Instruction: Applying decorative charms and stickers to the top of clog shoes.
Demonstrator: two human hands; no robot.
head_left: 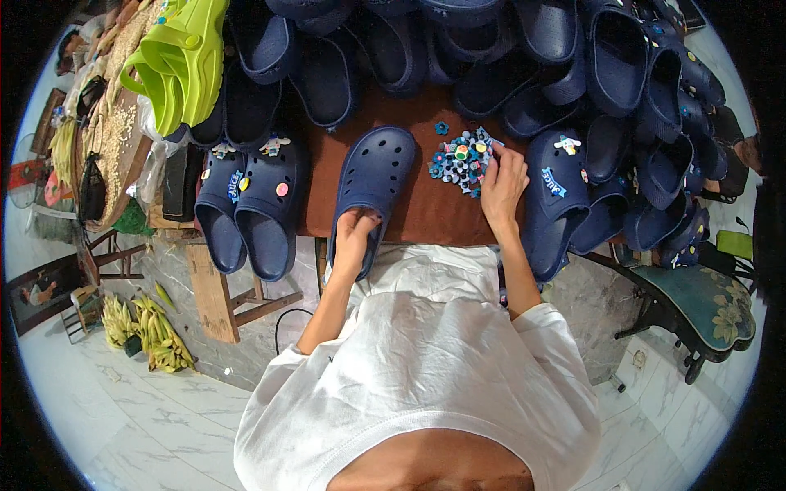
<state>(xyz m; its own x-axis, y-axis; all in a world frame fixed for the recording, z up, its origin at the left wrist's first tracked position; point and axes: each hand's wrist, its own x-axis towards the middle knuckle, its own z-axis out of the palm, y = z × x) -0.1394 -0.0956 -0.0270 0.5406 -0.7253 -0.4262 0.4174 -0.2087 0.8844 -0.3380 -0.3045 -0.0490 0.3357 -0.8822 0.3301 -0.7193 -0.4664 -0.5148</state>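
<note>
A plain navy clog (378, 168) lies in front of me on the brown tabletop, toe pointing away, with bare holes over its top. My left hand (358, 233) grips it at the heel opening, fingers inside the shoe. To its right is a pile of small shoe charms (463, 164), mostly blue, with a few round coloured ones. My right hand (504, 182) rests at the pile's right edge, fingers partly spread and fingertips touching the charms; nothing shows held in it. One blue flower-shaped charm (441, 128) sits apart beyond the pile.
Decorated navy clogs stand at the left (273, 196) and right (560, 188). Many more navy clogs (323, 78) are heaped along the far side. Lime-green clogs (182, 69) sit at far left. A wooden stool (214, 290) and a padded chair (696, 307) flank the table (426, 221).
</note>
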